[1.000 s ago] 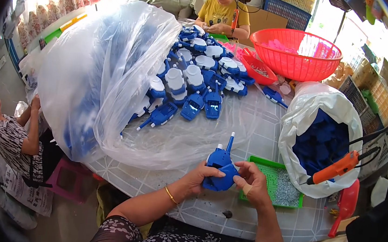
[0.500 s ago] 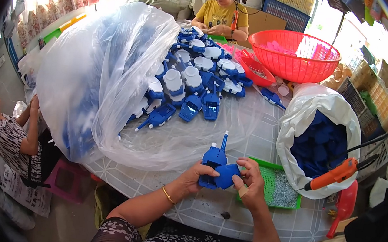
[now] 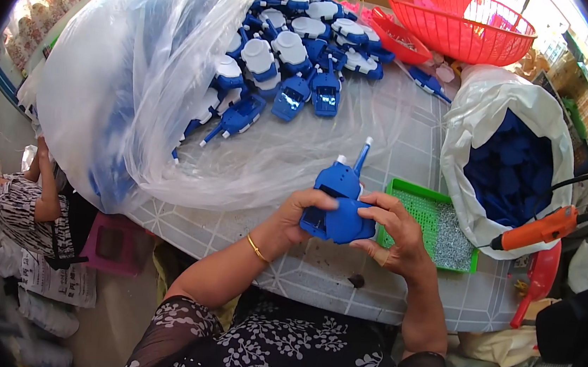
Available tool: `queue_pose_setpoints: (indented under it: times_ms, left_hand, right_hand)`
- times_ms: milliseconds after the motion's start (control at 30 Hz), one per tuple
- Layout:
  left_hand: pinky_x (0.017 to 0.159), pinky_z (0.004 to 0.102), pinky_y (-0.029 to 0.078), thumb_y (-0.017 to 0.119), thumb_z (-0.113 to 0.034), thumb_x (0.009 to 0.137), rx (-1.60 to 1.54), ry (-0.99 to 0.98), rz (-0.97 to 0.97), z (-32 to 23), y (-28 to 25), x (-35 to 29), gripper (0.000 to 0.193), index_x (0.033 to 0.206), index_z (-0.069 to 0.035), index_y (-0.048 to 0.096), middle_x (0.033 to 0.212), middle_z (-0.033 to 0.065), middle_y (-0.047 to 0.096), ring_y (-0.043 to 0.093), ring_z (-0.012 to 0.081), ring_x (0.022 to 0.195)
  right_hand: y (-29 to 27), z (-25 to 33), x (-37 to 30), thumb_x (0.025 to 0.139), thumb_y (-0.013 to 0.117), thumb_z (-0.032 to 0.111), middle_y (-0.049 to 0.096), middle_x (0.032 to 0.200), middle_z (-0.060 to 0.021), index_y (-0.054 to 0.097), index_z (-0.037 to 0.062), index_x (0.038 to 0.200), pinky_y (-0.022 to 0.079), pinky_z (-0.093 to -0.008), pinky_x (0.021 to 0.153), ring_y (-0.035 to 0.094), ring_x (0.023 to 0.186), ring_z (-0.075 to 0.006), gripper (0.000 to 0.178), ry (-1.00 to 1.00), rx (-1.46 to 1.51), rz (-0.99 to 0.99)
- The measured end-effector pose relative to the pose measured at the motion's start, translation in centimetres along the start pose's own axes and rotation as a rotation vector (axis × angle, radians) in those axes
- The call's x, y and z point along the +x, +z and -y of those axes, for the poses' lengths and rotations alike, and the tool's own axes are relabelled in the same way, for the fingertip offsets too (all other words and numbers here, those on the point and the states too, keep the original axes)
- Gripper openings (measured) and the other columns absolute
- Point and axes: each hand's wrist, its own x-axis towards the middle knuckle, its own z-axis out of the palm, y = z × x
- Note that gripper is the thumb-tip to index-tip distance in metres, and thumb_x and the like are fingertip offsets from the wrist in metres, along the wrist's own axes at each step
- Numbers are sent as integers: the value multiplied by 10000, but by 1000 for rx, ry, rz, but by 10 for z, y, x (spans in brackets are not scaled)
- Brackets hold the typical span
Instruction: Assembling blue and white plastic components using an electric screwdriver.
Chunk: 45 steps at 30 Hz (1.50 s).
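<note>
Above the near edge of the table, my left hand (image 3: 296,215) is closed around a blue toy walkie-talkie (image 3: 337,181). Its white-tipped antenna points away from me and a dark recess shows in its lower part. A rounded blue cover piece (image 3: 348,223) lies partly over that recess, under my left thumb. My right hand (image 3: 402,240) grips the cover's right side between thumb and fingers. Whether the cover is seated or only resting on the body, I cannot tell.
Many blue-and-white walkie-talkies (image 3: 294,50) spill from a clear plastic bag (image 3: 126,89). On the right are a green tray (image 3: 407,184) of small metal parts, a white sack (image 3: 456,153) of blue pieces and an orange electric screwdriver (image 3: 537,228). A red basket (image 3: 457,29) stands behind; a person (image 3: 23,200) sits left.
My view has tipped downward, so the far person is mostly out of frame. The cover piece now sits flatter across the walkie-talkie's lower part, and my right fingers have shifted to its side.
</note>
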Motion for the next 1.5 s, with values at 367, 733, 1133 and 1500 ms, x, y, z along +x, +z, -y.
queue_pose_setpoints:
  times_ms: [367,733,1133,1500]
  left_hand:
    - [1035,424,504,555,-548,1005,210,311,-138,3,14,-2,633,1443,-110,423,1377,124,564,583,220,1249]
    - [1063,498,495,774,-399,888,251,367,-26,2,14,4,763,1460,-115,359,1369,159,561,571,330,1291]
    - [1049,522,510,854,-275,815,358,483,-51,8,22,3,798,1430,-100,377,1330,189,578,589,390,1262]
    - [1054,558,503,881,-242,783,396,488,-31,9,19,4,840,1441,-111,375,1371,216,552,557,430,1292]
  right_hand:
    - [38,-7,-8,732,889,144,637,1168,-139,635,45,1166,551,-339,769,650,941,-256,512,187,-64,-333]
    - [35,-5,-8,737,886,149,668,1102,-128,656,43,1157,548,-336,778,666,940,-258,490,216,-96,-367]
    - [34,2,-10,729,885,144,672,1113,-150,681,23,1140,548,-358,840,679,994,-290,474,258,-9,-391]
    - [37,-2,-11,719,887,184,687,1104,-128,699,34,1130,482,-373,861,671,993,-277,476,203,-92,-414]
